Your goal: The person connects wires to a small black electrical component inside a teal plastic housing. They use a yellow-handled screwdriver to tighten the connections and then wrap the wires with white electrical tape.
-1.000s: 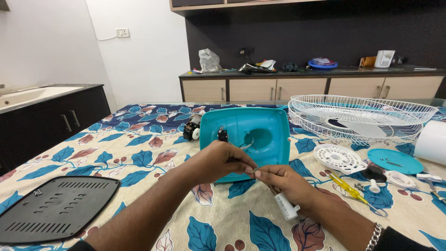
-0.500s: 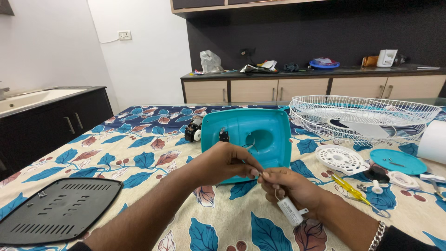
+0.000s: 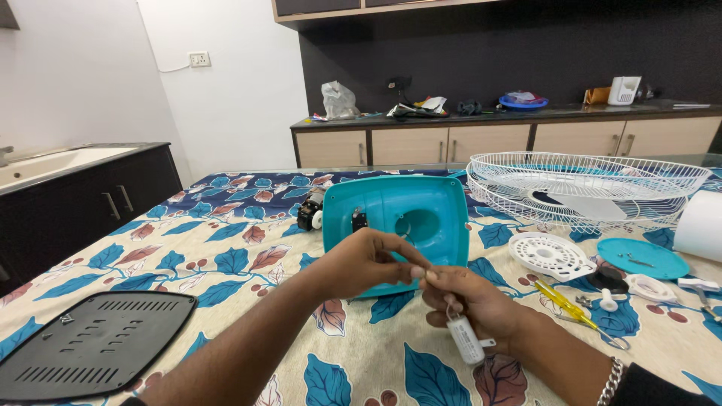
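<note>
My right hand point(image 3: 472, 302) holds a small white oblong capacitor-like part point(image 3: 466, 340) that hangs below the palm. My left hand point(image 3: 368, 262) meets the right at the fingertips and pinches a thin wire coming off that part. Both hands hover over the flowered tablecloth, just in front of a teal plastic fan base point(image 3: 406, 218) standing tilted on the table. A small black motor piece point(image 3: 309, 214) lies at the base's left side.
A white wire fan guard point(image 3: 579, 180) lies at the right rear. A round white grille point(image 3: 549, 256), a teal disc point(image 3: 639, 257), a yellow screwdriver point(image 3: 560, 299) and small parts lie at the right. A black vented plate point(image 3: 90, 346) lies front left. A white roll point(image 3: 699, 225) stands far right.
Both hands have risen slightly and drawn together. The white part now hangs lower from my right hand, and the left fingers have closed on its wire.
</note>
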